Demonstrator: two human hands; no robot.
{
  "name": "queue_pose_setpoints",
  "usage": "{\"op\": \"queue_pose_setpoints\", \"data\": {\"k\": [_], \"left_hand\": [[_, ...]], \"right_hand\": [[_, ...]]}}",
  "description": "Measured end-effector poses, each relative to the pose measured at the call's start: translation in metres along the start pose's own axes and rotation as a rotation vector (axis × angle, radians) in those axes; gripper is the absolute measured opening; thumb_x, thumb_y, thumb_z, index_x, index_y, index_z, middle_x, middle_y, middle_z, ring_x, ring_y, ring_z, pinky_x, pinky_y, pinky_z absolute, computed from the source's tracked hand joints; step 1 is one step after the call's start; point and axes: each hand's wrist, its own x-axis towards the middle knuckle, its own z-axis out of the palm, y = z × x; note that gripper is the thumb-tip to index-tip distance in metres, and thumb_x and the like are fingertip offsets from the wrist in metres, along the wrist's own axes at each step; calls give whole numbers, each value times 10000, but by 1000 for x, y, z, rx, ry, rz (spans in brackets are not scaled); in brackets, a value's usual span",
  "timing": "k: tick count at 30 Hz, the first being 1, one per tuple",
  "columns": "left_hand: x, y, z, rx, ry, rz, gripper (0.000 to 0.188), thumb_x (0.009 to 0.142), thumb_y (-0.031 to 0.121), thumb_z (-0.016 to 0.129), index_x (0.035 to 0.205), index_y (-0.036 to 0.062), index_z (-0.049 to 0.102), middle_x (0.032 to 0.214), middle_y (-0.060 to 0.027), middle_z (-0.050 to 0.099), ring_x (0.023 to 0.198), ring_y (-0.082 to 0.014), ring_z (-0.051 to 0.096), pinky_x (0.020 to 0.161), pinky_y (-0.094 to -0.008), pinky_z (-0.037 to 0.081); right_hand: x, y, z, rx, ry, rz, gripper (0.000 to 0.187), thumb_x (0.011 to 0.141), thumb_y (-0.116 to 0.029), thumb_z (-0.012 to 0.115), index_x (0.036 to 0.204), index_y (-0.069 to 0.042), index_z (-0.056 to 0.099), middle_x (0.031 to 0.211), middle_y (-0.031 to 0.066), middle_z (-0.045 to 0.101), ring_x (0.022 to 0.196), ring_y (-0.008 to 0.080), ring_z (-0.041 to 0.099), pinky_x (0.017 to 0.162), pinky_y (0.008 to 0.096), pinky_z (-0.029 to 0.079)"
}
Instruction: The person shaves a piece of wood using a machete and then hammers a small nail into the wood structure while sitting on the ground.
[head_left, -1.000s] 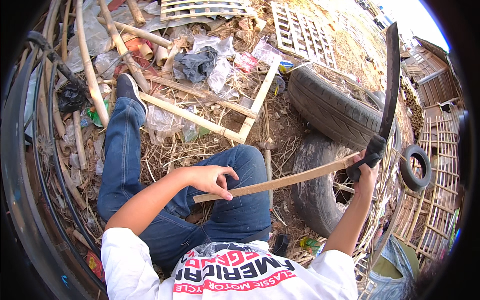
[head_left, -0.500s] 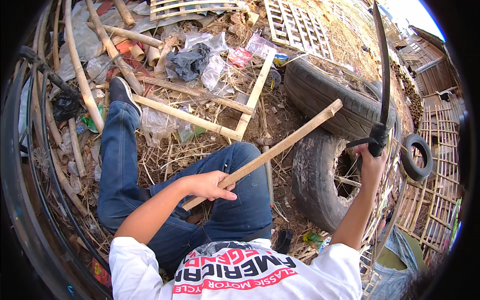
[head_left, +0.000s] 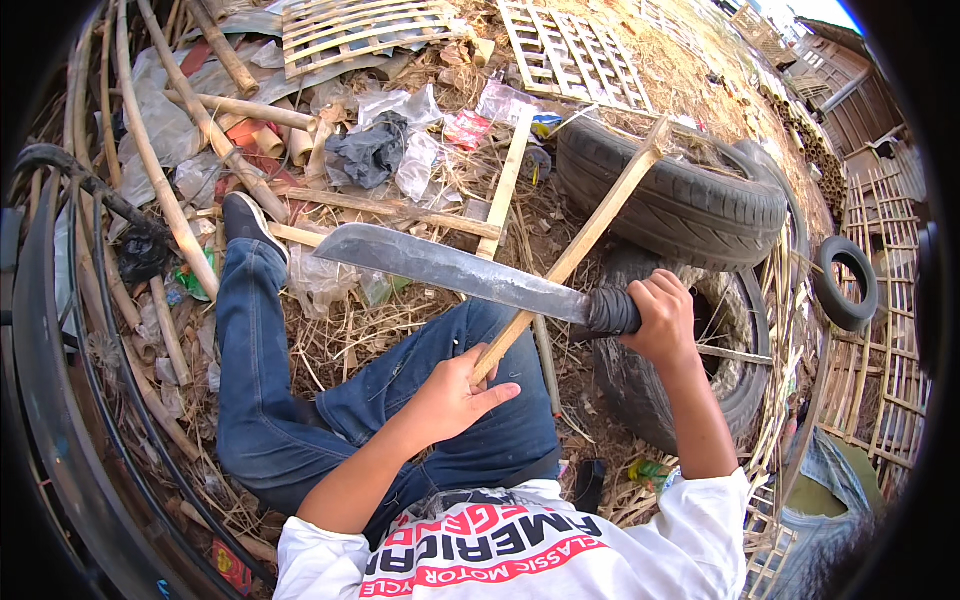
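The pale bamboo strip runs on a steep slant, its long axis climbing from the lower middle of the view toward the upper right, its far end pointing away from the person and, as seen from above, lying across the upper tire. The machete points the other way: its broad, dark blade reaches leftward and slightly away from the person, the rounded tip at the far left, its line crossing that of the strip near the handle end. The blade passes in front of the strip there, though whether the two touch cannot be told. The strip extends forward and to the right from the left hand, which has it by the near end, above the bent right leg; the very end is hidden in the palm. The machete extends leftward from the right hand, in front of the lower tire. The left hand closes around the strip with its fingers curled on the far side, while the thumb sticks out to the right. The right hand is wrapped tightly about the black-bound handle, leaving its blade-side part exposed.
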Motion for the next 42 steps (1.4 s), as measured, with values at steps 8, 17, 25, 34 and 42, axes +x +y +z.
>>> {"op": "queue_pose_setpoints", "data": {"k": [8,17,25,34,42], "left_hand": [[-19,6,-7,62,3,-23,445,816,362,776,871,21,495,664,-32,459,586,-115,412,545,-286,399],[1,2,12,-25,-52,-35,435,795,348,797,877,24,518,714,-18,470,664,-107,434,606,-284,414],[-21,-7,8,-93,48,-118,341,781,200,817,892,60,526,717,52,423,634,-48,378,570,-210,351],[-14,4,17,-46,71,-15,377,801,258,802,876,36,507,695,2,451,633,-68,414,564,-239,396],[-3,-3,16,-22,49,5,343,776,177,822,888,57,520,687,67,399,580,-34,350,529,-205,335]], "right_hand": [[5,37,-18,-148,76,66,353,425,-62,738,715,-64,539,689,95,600,729,307,597,717,400,491],[-8,10,-6,-85,22,101,318,489,-103,761,732,-71,558,677,92,607,687,293,609,696,402,494],[8,21,3,-11,-55,2,423,396,-143,788,747,-86,560,702,68,614,720,286,604,758,378,492],[5,-24,-4,44,-137,-51,381,417,-136,774,717,-91,544,665,66,599,683,265,607,757,385,499],[5,7,4,-123,-59,121,336,438,-81,734,713,-74,541,658,109,600,702,310,618,729,394,502]]}}
